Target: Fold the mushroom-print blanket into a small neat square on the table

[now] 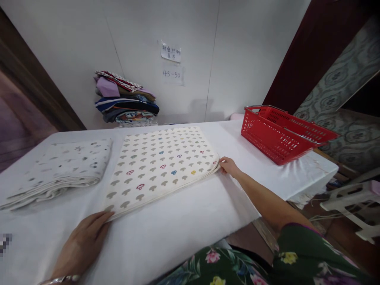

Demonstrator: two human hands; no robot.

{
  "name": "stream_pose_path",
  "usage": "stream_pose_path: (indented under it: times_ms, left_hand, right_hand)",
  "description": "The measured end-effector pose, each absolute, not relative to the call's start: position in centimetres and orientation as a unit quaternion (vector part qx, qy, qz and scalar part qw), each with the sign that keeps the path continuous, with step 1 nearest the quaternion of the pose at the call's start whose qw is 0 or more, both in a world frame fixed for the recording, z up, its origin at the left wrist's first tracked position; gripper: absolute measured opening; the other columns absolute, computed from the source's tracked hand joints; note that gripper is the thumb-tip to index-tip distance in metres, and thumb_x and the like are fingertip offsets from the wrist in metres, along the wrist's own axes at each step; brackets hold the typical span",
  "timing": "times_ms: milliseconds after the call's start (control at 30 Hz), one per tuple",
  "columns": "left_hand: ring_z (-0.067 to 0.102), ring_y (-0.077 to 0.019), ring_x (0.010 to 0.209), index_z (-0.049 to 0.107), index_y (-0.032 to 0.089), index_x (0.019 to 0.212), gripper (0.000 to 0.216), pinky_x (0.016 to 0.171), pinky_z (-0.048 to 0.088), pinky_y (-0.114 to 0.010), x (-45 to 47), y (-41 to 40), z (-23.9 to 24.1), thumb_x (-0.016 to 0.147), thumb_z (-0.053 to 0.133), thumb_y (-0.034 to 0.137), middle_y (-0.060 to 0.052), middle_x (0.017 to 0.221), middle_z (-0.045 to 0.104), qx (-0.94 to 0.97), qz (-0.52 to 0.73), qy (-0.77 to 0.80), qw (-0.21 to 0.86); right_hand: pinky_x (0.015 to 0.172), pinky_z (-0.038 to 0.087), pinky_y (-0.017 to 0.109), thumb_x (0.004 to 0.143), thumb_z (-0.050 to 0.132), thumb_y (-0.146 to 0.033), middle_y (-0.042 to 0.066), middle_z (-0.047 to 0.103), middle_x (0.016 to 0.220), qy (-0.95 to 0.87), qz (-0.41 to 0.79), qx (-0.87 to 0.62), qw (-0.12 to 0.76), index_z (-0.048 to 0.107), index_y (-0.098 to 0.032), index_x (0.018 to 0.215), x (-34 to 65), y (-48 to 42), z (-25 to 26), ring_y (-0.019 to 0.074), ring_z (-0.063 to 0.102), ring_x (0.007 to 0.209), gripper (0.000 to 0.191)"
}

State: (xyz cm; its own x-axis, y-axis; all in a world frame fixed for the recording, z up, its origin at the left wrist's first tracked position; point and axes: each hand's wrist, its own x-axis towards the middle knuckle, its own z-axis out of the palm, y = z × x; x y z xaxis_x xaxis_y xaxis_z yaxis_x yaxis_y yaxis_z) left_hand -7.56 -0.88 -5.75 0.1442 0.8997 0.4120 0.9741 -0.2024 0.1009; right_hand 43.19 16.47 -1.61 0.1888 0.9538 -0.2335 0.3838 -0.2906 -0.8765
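Nearest in, the left hand [84, 239] is at eight o'clock on the mushroom-print cloth [163, 158], fingers close together; whether its thumb grips, I can't tell. Over at three, the right hand [229, 166] pinches the layered corner. The cloth lies flat mid-surface [178, 221]. Looks like edges being squared; next calls, I'd say, for both corners kept level. Farther off: red basket [265, 136] at two, fabric pile [127, 103] at eleven.

Two printed cloths [162, 164] [65, 160], one fabric stack [127, 101] — one basket [271, 136]
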Motion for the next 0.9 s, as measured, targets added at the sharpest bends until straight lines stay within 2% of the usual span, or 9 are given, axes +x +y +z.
stream_pose_path:
  times_ms: [233,533,700,900]
  left_hand:
    - [0.062,-0.0224,0.090,0.066,0.020,0.097,0.043,0.083,0.053,-0.038,-7.3,-1.0,-5.4,0.084,0.033,0.043,-0.007,0.100,0.066,-0.753,-0.213,-0.614,0.100]
    - [0.063,-0.0214,0.090,0.067,0.020,0.097,0.042,0.082,0.053,-0.036,-7.4,-0.9,-5.5,0.084,0.033,0.043,-0.007,0.100,0.067,-0.757,-0.207,-0.612,0.104]
    - [0.062,-0.0223,0.092,0.066,0.019,0.099,0.044,0.084,0.052,-0.038,-7.5,-1.0,-5.8,0.084,0.032,0.043,-0.007,0.102,0.066,-0.752,-0.204,-0.620,0.096]
    - [0.062,-0.0216,0.093,0.067,0.023,0.096,0.043,0.085,0.052,-0.037,-7.5,-1.0,-5.7,0.081,0.033,0.045,-0.005,0.102,0.066,-0.736,-0.204,-0.641,0.073]
  right_hand:
    - [0.035,0.039,0.017,0.077,0.050,-0.014,-0.005,0.054,0.045,-0.478,0.418,-0.704,0.318,0.055,-0.016,0.072,43.1,16.8,-1.7,0.0094,0.051,0.036,0.007]
    - [0.034,0.040,0.018,0.078,0.057,-0.025,-0.002,0.058,0.050,-0.470,0.422,-0.721,0.285,0.056,-0.015,0.072,43.0,17.3,-1.6,0.0088,0.051,0.034,0.012]
    - [0.035,0.040,0.018,0.076,0.060,-0.025,-0.001,0.058,0.046,-0.460,0.424,-0.736,0.259,0.058,-0.013,0.072,43.1,17.6,-1.6,0.0101,0.052,0.034,0.012]
    - [0.036,0.040,0.018,0.074,0.061,-0.019,-0.001,0.057,0.044,-0.453,0.422,-0.743,0.253,0.057,-0.014,0.071,43.0,17.7,-1.7,0.0107,0.053,0.035,0.007]
